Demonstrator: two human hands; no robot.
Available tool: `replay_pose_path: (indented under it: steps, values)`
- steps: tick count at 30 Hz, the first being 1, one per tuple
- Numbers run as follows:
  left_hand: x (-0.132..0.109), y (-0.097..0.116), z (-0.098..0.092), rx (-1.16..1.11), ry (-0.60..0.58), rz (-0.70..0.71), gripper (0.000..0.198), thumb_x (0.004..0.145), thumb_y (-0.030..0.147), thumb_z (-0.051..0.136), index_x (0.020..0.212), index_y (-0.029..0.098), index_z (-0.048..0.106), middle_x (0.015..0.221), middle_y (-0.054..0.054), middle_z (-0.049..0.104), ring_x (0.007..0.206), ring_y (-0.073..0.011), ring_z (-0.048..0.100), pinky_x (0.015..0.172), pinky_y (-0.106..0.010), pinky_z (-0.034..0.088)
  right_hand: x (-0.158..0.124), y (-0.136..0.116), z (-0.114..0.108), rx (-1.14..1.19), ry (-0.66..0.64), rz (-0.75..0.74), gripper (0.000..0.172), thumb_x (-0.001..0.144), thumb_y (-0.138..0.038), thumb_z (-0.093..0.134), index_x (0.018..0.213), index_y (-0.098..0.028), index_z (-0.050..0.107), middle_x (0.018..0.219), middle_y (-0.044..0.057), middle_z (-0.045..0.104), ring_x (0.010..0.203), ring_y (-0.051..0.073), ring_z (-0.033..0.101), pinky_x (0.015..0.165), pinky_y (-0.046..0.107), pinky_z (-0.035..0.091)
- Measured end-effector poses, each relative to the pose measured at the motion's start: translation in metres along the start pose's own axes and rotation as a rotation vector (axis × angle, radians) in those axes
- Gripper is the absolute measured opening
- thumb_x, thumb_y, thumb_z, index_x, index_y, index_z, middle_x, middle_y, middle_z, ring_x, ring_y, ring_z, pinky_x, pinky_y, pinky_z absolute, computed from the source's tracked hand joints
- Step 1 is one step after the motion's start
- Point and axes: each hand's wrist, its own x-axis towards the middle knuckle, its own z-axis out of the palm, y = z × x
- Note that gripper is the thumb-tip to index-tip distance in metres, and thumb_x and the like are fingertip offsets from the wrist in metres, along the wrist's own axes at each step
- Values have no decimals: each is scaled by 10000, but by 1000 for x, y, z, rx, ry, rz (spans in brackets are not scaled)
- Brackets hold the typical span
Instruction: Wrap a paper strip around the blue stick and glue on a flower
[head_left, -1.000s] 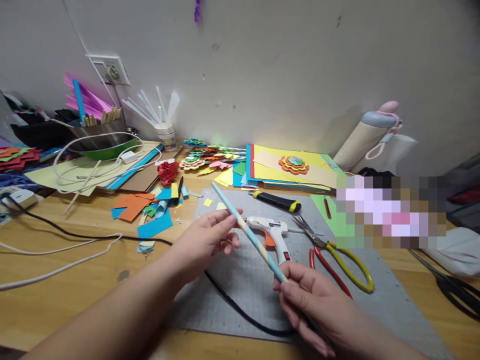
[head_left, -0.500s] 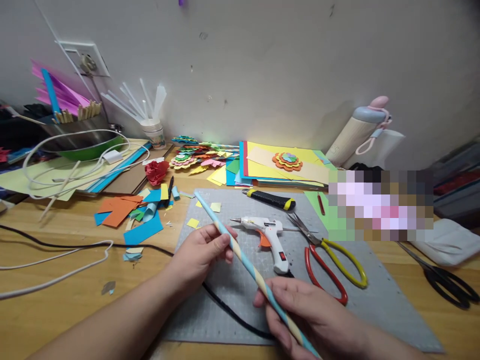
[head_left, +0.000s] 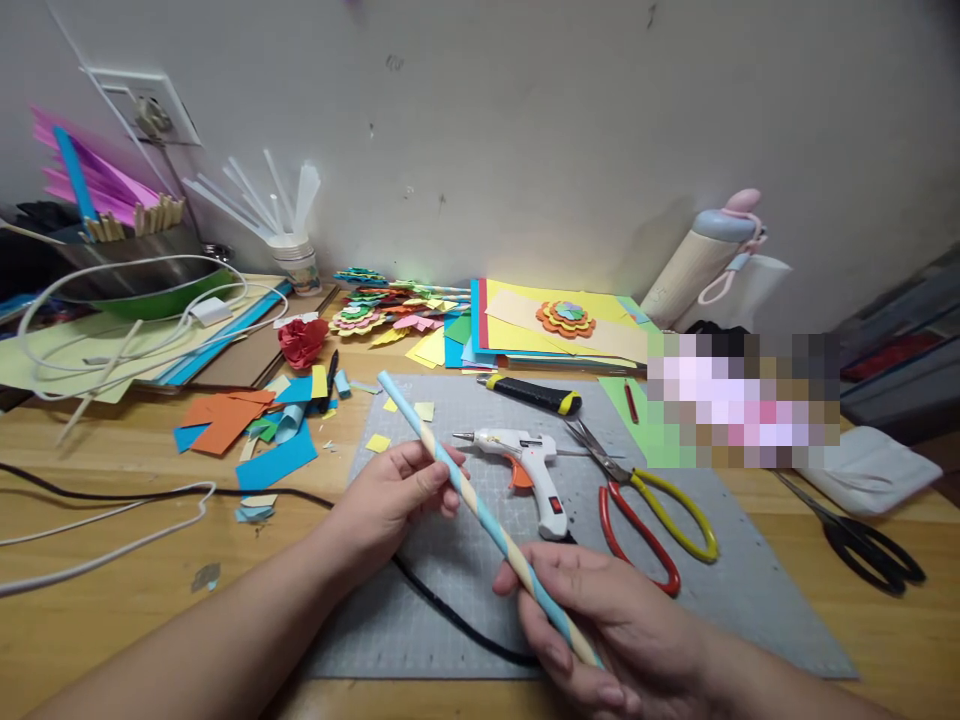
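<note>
A long stick wrapped in blue and cream paper [head_left: 480,510] slants over the grey cutting mat [head_left: 735,590]. My left hand [head_left: 394,500] pinches it near its upper third, fingers closed round it. My right hand [head_left: 592,620] grips its lower end, fingers wrapped round the stick. A white hot glue gun [head_left: 525,465] lies on the mat just behind the stick, its black cord [head_left: 450,615] running under my hands. Red-and-yellow-handled scissors [head_left: 645,510] lie to the right of the gun.
A black-and-yellow utility knife [head_left: 532,393] lies at the mat's far edge. Coloured paper sheets and paper flowers [head_left: 566,320] sit at the back, scraps [head_left: 247,430] to the left. Black scissors [head_left: 862,540] lie far right. White cables [head_left: 105,520] cross the left tabletop.
The stick has slid down through my right hand, so more of it now passes through that grip. Both hands stay on it; the view has shifted slightly right.
</note>
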Motion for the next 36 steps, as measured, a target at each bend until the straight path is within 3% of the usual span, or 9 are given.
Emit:
replay_pose_path:
  steps: [7,14,22,24,27,29,36]
  values:
    - [0,-4,-3,105,16,-17,357,632,421,820,723,125,643,597,-12,638,510,-99,579,540,-216,458,3,6,4,-93,12,-58,288,934,-443,516,1017,-168,539,640,-40,566,303,7,358,292,120,276]
    - [-6,-4,2,25,-195,-56,345,682,398,795,889,154,667,855,-65,710,577,-102,620,595,-239,494,4,6,4,-57,20,-20,264,940,-453,495,946,-192,537,571,-85,496,294,3,293,290,118,252]
    - [-9,-4,2,110,-153,-72,376,625,463,816,717,136,655,596,-13,656,483,-97,592,513,-205,441,9,11,3,-109,-40,-34,306,910,-454,552,933,-149,554,569,-64,524,288,7,347,259,113,204]
    - [-11,-4,5,79,-175,-60,374,634,473,807,727,140,663,668,-26,679,519,-107,607,528,-217,453,9,13,2,-105,-59,-45,312,914,-457,549,917,-145,557,562,-62,518,293,8,351,261,112,207]
    - [-15,-5,9,25,-187,-24,347,714,424,770,955,184,703,909,-57,726,674,-117,643,656,-239,482,8,13,2,-101,-66,-79,306,920,-459,538,927,-153,552,565,-59,530,295,11,361,266,111,223]
    - [-17,-7,10,23,-175,-25,340,749,385,753,1033,206,697,946,-63,740,768,-127,653,742,-247,473,8,12,2,-103,-66,-83,299,931,-455,517,939,-157,549,573,-57,539,292,13,368,261,110,233]
    - [-17,-9,12,34,-111,-86,314,626,402,832,772,164,688,745,-55,750,733,-172,680,750,-291,474,6,8,3,-158,-34,-53,362,867,-503,595,953,-155,542,573,-60,561,285,14,385,255,110,240]
